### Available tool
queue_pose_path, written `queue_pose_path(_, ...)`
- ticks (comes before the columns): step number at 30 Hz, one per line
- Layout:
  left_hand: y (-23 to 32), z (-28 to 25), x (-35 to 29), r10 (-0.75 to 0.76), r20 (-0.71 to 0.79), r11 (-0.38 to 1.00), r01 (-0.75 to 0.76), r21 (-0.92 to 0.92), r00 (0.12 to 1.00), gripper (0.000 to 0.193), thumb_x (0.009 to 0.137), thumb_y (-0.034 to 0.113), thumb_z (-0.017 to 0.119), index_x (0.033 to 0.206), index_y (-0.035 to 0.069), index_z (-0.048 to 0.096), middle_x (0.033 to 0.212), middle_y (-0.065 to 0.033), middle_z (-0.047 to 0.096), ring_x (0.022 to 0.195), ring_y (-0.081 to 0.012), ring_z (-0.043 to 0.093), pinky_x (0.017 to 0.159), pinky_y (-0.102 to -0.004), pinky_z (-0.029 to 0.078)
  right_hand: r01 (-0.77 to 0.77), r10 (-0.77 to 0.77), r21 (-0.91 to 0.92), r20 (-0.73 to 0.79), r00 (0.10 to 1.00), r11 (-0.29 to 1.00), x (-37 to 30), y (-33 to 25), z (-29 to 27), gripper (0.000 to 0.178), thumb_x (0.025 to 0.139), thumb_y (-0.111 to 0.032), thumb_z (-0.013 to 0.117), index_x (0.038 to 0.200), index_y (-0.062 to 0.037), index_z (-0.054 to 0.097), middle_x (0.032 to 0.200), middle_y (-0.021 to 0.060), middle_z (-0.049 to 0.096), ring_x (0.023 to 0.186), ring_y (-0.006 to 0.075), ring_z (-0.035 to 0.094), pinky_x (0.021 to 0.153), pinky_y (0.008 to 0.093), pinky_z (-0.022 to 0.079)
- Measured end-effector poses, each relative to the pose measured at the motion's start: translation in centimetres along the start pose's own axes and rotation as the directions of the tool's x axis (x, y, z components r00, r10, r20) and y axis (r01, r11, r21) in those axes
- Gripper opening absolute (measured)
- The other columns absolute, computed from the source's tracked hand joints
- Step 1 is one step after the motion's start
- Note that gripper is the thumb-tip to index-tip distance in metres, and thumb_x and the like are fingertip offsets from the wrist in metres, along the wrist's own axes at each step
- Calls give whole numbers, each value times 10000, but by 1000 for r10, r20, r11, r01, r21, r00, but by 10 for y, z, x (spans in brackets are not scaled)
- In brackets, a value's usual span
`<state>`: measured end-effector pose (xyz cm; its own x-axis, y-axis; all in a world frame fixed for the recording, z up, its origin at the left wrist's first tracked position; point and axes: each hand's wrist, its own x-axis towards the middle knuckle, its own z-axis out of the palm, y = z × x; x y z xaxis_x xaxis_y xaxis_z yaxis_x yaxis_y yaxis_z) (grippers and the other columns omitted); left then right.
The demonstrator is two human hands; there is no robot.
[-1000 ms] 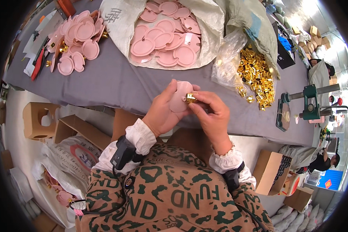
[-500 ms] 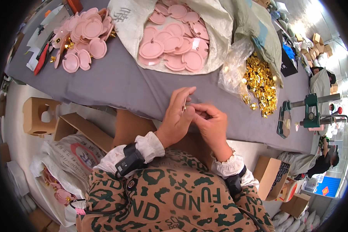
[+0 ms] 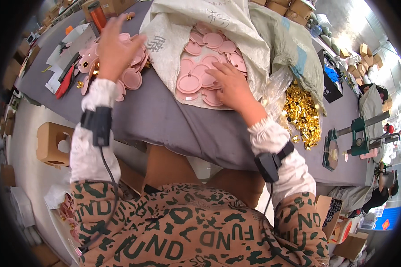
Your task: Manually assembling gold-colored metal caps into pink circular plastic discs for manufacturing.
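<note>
My left hand (image 3: pixel 115 51) is raised over a heap of pink round discs (image 3: pixel 131 79) at the far left, some with small gold clips on them. Its fingers are spread, and I see nothing held. On the right, my right hand (image 3: pixel 234 85) reaches into the mouth of a white woven sack (image 3: pixel 160 58). With fingers extended, it touches loose pink discs (image 3: pixel 188 83) lying there; its palm side is hidden. Right of that hand, shiny gold clips (image 3: pixel 304 116) spill from a clear plastic bag (image 3: pixel 275 92).
Red-handled pliers (image 3: pixel 65 82) lie left of the heap, near an orange-brown bottle (image 3: pixel 97 15). A green hand press (image 3: pixel 357 135) stands at the table's right end. Below the grey-covered table (image 3: pixel 182 129) is a cardboard box (image 3: pixel 51 144) on the left.
My hands were together at the table's near edge, fingering a small gold piece. They have parted: the left went out to the heap, the right forward to the sack.
</note>
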<state>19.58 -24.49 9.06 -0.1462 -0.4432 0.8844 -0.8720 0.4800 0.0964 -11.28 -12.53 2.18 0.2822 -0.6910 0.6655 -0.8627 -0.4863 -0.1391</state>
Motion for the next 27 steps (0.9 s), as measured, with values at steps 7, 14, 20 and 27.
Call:
queue_pose_path(7, 100, 38, -85, 210, 562, 848, 137, -511, 800, 575, 750, 412, 747, 1150, 35, 579, 1166, -168, 600, 1110, -352, 542, 956, -436, 425, -48, 12, 69, 446, 895, 996, 12, 43, 17, 382, 796, -128, 689, 1166, -46, 638, 1057, 132, 676, 973, 305, 644, 859, 379, 499)
queue_pose_path(14, 108, 55, -108, 166, 604, 942, 56, -332, 780, 590, 748, 436, 760, 1147, 48, 567, 1093, -133, 586, 1035, -333, 540, 933, -414, 392, -587, 455, 530, 371, 809, 611, -7, 31, -14, 261, 841, -136, 711, 1066, -4, 705, 941, 68, 728, 818, 144, 661, 748, 281, 512)
queue_pose_path(20, 148, 21, -95, -5, 364, 797, 224, -561, 931, 577, 785, 361, 764, 1226, 56, 551, 1112, -115, 575, 1027, -292, 546, 929, -382, 416, -597, 668, 714, 244, 703, 367, -36, 35, -18, 229, 895, -183, 698, 1029, 3, 716, 906, 10, 691, 793, 64, 584, 712, 219, 467)
queue_pose_path(27, 204, 25, -123, -287, 805, -472, 654, -591, 520, 408, 943, 221, 630, 1294, 66, 492, 1179, -85, 552, 1078, -195, 548, 918, -314, 455, -472, 777, 798, 6, 629, 376, -43, 41, -13, 278, 923, -185, 668, 1111, 20, 674, 996, 33, 689, 861, 83, 596, 770, 237, 477)
